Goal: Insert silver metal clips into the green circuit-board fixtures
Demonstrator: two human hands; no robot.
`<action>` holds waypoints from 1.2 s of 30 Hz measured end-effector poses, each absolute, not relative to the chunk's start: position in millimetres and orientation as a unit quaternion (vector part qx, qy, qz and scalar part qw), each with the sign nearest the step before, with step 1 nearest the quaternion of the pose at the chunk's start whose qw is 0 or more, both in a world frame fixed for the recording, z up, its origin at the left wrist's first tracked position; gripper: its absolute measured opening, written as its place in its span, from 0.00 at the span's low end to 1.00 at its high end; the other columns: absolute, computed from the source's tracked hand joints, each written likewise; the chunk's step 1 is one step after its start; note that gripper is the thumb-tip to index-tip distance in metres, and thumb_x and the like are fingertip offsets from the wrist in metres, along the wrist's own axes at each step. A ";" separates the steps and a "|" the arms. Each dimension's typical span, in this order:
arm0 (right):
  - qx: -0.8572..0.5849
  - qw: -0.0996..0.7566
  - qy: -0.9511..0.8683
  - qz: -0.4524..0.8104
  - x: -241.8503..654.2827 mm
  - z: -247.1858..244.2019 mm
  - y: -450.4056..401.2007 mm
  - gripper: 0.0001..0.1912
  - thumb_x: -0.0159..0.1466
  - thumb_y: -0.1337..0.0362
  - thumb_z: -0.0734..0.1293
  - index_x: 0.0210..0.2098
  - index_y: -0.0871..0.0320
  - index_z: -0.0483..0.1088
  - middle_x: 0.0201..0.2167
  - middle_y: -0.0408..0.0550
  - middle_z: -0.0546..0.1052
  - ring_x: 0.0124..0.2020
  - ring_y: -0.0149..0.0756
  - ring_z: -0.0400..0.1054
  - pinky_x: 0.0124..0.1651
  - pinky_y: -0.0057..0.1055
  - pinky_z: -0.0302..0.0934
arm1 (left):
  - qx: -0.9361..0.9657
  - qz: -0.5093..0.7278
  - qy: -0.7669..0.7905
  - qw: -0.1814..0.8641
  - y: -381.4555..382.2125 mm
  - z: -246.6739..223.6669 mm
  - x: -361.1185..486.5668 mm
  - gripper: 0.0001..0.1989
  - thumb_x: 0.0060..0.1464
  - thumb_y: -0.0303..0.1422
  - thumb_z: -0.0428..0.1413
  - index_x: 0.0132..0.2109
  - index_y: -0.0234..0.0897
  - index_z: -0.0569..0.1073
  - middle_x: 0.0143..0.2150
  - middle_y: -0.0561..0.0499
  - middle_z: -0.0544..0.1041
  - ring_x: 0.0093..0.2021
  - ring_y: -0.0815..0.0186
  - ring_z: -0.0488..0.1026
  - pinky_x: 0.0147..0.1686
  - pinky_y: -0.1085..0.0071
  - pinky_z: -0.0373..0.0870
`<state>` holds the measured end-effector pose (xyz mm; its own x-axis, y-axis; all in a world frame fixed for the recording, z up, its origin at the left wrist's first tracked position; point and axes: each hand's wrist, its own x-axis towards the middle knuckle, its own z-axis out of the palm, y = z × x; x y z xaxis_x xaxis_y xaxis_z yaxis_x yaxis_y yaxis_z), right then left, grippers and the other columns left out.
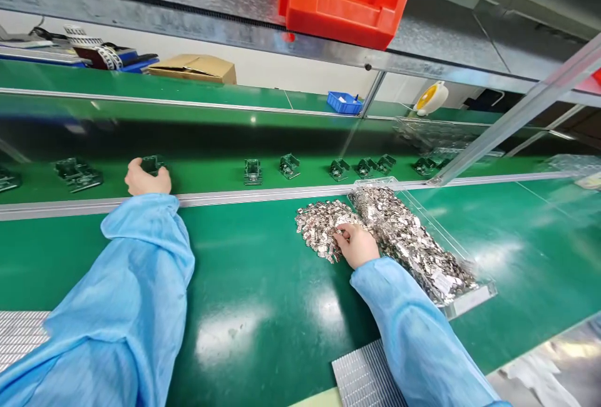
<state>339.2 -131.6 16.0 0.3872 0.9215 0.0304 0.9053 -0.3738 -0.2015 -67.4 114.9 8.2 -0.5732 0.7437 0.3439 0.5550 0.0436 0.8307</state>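
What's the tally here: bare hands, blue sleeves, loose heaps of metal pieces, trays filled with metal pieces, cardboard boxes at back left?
Left hand and right hand: 2
Blue sleeves: 2
Loose metal heap: 1
Metal-filled tray: 1
Cardboard box: 1
Total: 7

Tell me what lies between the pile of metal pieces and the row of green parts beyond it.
In the head view, a pale metal rail runs between the pile and the green parts, with green surface on either side.
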 end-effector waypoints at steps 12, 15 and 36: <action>-0.799 0.221 -0.552 0.083 331.4 23.3 -130.5 0.09 0.63 0.67 0.64 0.35 0.55 0.78 0.38 0.52 0.76 0.40 0.41 0.73 0.41 0.31 0.63 | 0.579 0.501 0.633 0.113 3.9 -2.2 -1.4 0.26 0.49 0.41 0.62 0.55 0.39 0.73 0.48 0.49 0.79 0.48 0.56 0.76 0.55 0.59 0.70; -0.782 0.317 -0.523 0.120 335.8 25.0 -143.8 0.11 0.64 0.61 0.62 0.35 0.57 0.76 0.36 0.53 0.77 0.40 0.42 0.72 0.45 0.35 0.65 | 0.681 0.420 0.576 0.166 -67.6 -10.7 24.5 0.25 0.52 0.43 0.59 0.56 0.44 0.72 0.47 0.49 0.80 0.47 0.56 0.78 0.52 0.60 0.73; -0.640 0.576 -0.400 0.314 313.2 44.7 -298.6 0.14 0.60 0.52 0.70 0.30 0.57 0.70 0.21 0.41 0.72 0.19 0.28 0.61 0.21 0.24 0.57 | 0.876 0.227 0.331 0.268 -114.0 -1.3 45.4 0.39 0.45 0.42 0.65 0.63 0.42 0.62 0.55 0.42 0.72 0.54 0.52 0.73 0.54 0.55 0.71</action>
<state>313.2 -298.6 44.7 0.4830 0.8736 0.0595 0.1507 -0.0161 -0.9884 45.4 -114.0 -1.3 0.6778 0.7014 0.2205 0.4578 -0.6374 0.6198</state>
